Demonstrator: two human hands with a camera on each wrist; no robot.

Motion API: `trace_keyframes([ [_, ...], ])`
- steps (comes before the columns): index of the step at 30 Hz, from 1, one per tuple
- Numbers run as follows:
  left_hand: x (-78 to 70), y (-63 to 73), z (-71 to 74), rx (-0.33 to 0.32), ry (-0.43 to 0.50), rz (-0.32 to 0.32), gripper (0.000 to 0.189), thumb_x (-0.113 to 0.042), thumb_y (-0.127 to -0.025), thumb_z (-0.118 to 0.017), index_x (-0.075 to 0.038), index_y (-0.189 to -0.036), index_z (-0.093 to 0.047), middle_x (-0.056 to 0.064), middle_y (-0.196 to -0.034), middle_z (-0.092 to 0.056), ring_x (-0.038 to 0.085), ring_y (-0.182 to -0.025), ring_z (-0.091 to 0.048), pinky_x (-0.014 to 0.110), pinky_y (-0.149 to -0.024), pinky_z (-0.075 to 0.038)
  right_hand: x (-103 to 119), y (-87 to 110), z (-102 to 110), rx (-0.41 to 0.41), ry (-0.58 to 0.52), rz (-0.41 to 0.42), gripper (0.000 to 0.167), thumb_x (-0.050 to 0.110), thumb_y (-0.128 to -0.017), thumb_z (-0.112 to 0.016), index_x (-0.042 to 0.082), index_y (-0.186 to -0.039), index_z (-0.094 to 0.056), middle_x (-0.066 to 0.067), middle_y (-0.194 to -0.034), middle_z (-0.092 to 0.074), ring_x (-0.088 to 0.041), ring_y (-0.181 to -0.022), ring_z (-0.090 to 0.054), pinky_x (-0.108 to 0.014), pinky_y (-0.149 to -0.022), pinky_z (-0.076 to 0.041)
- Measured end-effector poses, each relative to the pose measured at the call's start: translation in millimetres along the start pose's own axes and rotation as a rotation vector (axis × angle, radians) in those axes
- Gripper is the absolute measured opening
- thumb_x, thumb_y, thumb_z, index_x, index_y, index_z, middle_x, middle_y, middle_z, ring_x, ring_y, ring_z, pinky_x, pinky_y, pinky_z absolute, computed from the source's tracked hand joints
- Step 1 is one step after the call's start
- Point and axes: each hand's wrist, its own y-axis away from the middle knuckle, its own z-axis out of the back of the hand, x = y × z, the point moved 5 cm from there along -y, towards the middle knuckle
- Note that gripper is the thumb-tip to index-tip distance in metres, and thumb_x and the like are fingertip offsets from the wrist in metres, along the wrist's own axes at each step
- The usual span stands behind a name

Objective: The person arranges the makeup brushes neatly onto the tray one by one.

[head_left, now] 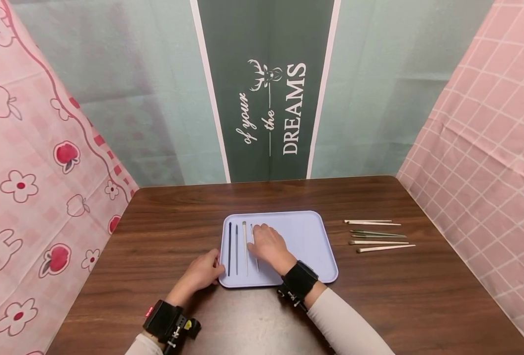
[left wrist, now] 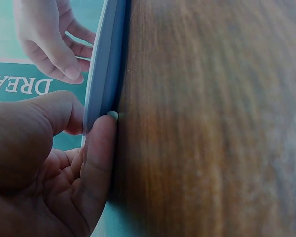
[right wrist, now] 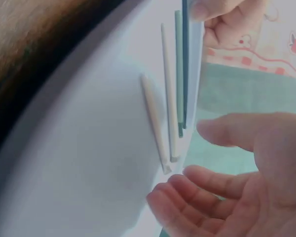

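Observation:
A pale lavender tray lies on the table. My left hand grips its near left corner, with thumb above the rim and a finger under the edge in the left wrist view. Side by side in the tray lie a dark slim brush, a grey-green brush, a white-handled brush and, slightly slanted, another pale brush. Over the far end of that slanted brush hovers my right hand. Its thumb and fingers are spread apart around nothing in the right wrist view.
Right of the tray, more brushes lie crosswise on the wooden table: a thin pale pair, a green pair and two white-handled brushes. Patterned cloths hang on the left and right, and a curtain hangs behind.

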Motion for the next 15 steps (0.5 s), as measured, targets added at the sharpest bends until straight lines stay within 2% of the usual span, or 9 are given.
trace_keyframes([
  [5, 0.8, -1.1, -0.2, 0.003, -0.003, 0.009, 0.014, -0.007, -0.086, -0.064, -0.009, -0.085, -0.050, 0.002, -0.069, -0.055, 0.011, -0.055, -0.063, 0.027, -0.052, -0.050, 0, 5.6, 4, 0.061, -0.008, 0.048, 0.027, 0.024, -0.087, -0.073, 0.002, -0.101, -0.065, -0.013, -0.094, -0.063, -0.031, -0.089, -0.061, -0.043, -0.078, -0.052],
  [9, 0.4, -0.8, -1.6, 0.015, 0.007, 0.026, 0.014, -0.007, -0.086, -0.065, -0.009, -0.085, -0.050, 0.003, -0.070, -0.054, 0.012, -0.056, -0.063, 0.028, -0.052, -0.051, -2, 9.5, 6, 0.120, -0.004, 0.032, 0.032, 0.027, -0.087, -0.073, 0.004, -0.109, -0.066, -0.011, -0.100, -0.064, -0.030, -0.094, -0.059, -0.045, -0.080, -0.051],
  [15, 0.8, -1.0, -2.4, 0.023, 0.007, 0.038, 0.015, -0.007, -0.087, -0.065, -0.009, -0.085, -0.050, 0.004, -0.071, -0.053, 0.013, -0.057, -0.063, 0.028, -0.052, -0.051, -11, 15.5, 10, 0.148, 0.029, 0.011, 0.045, 0.031, -0.089, -0.073, 0.005, -0.125, -0.064, -0.012, -0.116, -0.065, -0.032, -0.105, -0.059, -0.048, -0.087, -0.051],
])
